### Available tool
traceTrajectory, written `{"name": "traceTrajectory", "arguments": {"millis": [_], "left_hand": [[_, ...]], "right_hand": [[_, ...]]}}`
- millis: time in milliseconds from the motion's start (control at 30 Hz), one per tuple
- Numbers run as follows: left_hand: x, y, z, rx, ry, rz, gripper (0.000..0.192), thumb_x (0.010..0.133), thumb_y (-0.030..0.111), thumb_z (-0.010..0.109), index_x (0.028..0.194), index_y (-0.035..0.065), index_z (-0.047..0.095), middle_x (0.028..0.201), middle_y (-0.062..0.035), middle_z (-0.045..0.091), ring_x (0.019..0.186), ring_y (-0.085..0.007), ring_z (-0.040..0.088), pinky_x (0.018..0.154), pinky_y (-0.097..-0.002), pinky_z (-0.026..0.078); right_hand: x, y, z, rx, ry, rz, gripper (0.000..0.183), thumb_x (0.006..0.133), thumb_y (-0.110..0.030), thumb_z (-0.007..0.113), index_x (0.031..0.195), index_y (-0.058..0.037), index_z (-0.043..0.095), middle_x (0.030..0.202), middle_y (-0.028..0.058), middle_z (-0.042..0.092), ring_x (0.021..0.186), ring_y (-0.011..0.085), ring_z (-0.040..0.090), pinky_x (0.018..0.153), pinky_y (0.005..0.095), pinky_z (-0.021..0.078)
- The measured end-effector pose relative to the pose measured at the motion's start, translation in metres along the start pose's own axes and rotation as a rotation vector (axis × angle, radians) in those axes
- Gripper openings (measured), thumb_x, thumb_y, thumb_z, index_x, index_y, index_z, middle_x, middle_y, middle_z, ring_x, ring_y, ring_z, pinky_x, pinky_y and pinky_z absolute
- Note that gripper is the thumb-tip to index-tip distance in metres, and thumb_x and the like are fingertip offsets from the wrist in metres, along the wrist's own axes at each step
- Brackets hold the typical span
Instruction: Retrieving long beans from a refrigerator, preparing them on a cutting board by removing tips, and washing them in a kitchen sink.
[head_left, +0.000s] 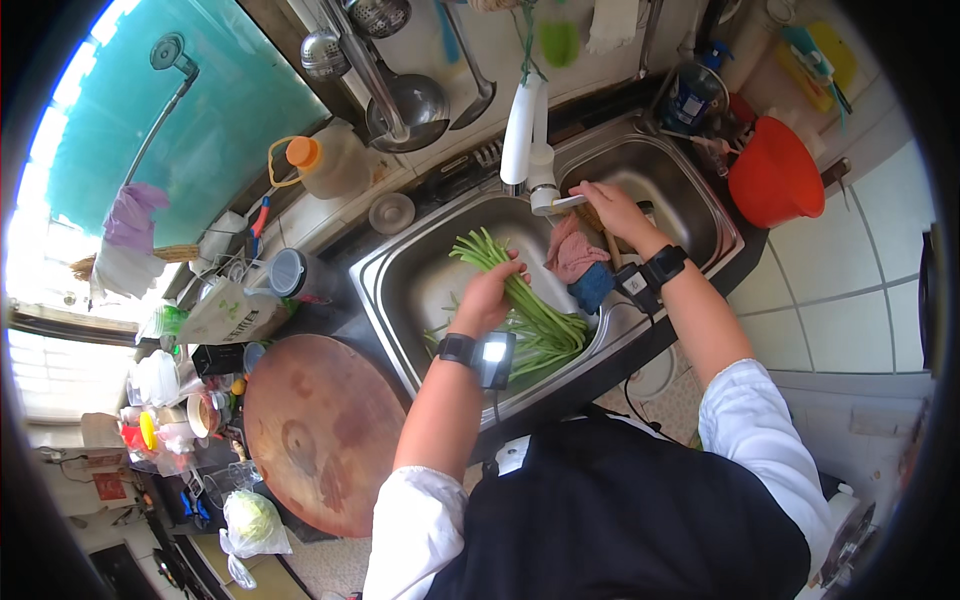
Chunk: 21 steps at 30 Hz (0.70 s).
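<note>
My left hand (490, 291) is closed around a bunch of long green vegetable stalks (536, 311). Their cut ends fan out past my fingers, and the other ends hang into the left basin of a steel double sink (442, 270). More stalks lie loose on that basin's floor, partly hidden by my wrist. My right hand (613, 210) has its fingers on the lever (568, 202) of the white faucet (541, 169). Below the lever, a pink cloth (573, 246) and a blue cloth (590, 286) drape over the divider between the basins. Whether water runs cannot be told.
Left of the sink is a round wooden chopping board (322, 435). A lidded plastic jar (289, 272) and an orange-capped jug (337, 161) stand behind. Ladles (409, 112) hang above. On the right is a red plastic basin (776, 172). A brush handle (613, 249) leans by the cloths.
</note>
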<state>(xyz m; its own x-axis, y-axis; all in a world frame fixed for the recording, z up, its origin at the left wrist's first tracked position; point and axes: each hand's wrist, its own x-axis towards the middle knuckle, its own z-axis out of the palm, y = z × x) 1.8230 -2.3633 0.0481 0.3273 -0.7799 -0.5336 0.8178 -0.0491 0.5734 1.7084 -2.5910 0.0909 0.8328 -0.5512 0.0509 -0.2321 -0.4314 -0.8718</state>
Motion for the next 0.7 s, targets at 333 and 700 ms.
{"name": "traceTrajectory", "arguments": {"millis": [333, 700], "left_hand": [[0.011, 0.000, 0.011, -0.036, -0.048, 0.003, 0.029, 0.088, 0.008, 0.057, 0.115, 0.0105, 0.048, 0.093, -0.0070, 0.055, 0.089, -0.0235, 0.058, 0.079, -0.0369, 0.048], [-0.011, -0.021, 0.007, 0.296, 0.056, -0.065, 0.022, 0.085, 0.006, 0.058, 0.107, 0.0042, 0.052, 0.091, -0.0077, 0.058, 0.083, -0.0214, 0.060, 0.074, -0.0371, 0.051]], "right_hand": [[-0.011, 0.004, 0.012, -0.024, 0.235, -0.045, 0.037, 0.096, -0.027, 0.042, 0.112, 0.0024, 0.058, 0.111, 0.0159, 0.063, 0.104, 0.0252, 0.059, 0.088, 0.0309, 0.0433], [-0.033, -0.004, 0.108, 0.463, -0.367, 0.095, 0.045, 0.087, -0.017, 0.056, 0.126, 0.0033, 0.044, 0.106, 0.0160, 0.061, 0.088, 0.0177, 0.061, 0.077, 0.0290, 0.0479]]}}
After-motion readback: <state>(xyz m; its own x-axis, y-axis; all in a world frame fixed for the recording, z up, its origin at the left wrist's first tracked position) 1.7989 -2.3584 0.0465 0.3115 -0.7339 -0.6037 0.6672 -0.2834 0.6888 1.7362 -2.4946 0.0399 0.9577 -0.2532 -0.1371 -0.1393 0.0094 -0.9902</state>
